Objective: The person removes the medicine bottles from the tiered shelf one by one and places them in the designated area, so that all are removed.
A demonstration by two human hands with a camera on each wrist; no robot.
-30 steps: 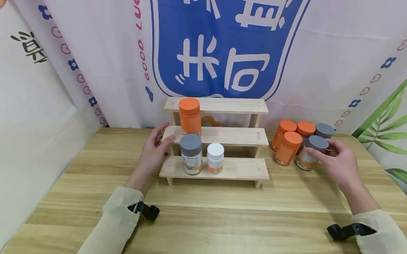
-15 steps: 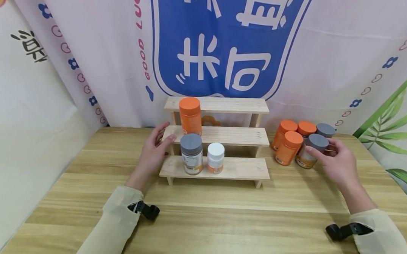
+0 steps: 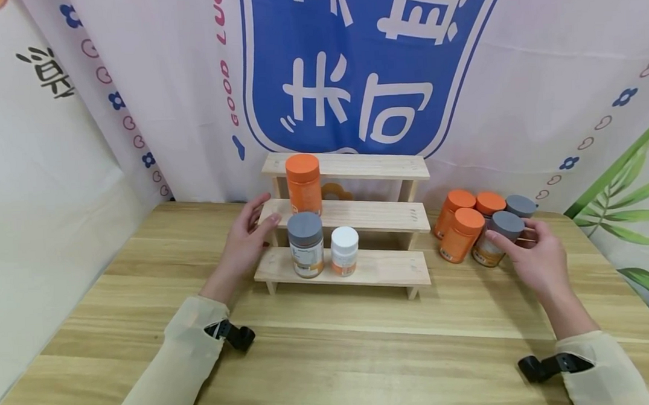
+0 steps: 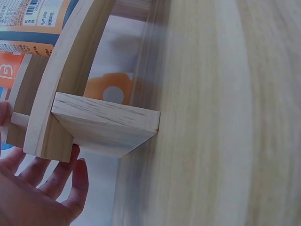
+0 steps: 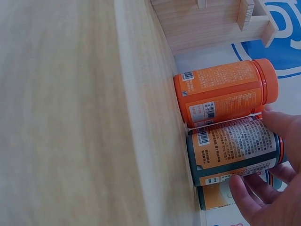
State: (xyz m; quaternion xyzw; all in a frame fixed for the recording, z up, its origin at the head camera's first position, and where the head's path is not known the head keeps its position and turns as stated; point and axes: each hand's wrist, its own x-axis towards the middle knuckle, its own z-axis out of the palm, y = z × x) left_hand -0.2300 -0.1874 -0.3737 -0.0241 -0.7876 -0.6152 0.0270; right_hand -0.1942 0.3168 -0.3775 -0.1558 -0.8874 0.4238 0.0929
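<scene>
In the head view, my left hand (image 3: 244, 237) holds the left end of a three-tier wooden stand (image 3: 379, 215), thumb at the middle board. The left wrist view shows the fingers (image 4: 56, 178) at that board's end. An orange jar (image 3: 304, 188) stands on the middle tier. On the bottom tier are a grey-capped jar (image 3: 307, 251) and a small white-capped bottle (image 3: 345, 250). Over at the right, my right hand (image 3: 539, 259) grips another grey-capped jar (image 3: 490, 252) between thumb and fingers. It stands upright on the table beside an orange jar (image 3: 459, 239).
Behind the gripped jar are two more orange-capped jars (image 3: 456, 204) (image 3: 490, 203) and a grey-capped one (image 3: 520, 206), partly hidden. A printed curtain (image 3: 190, 111) hangs behind the wooden table (image 3: 331, 353).
My right hand has moved the grey-capped jar slightly away from me, closer in among the other jars. The left hand stays at the stand.
</scene>
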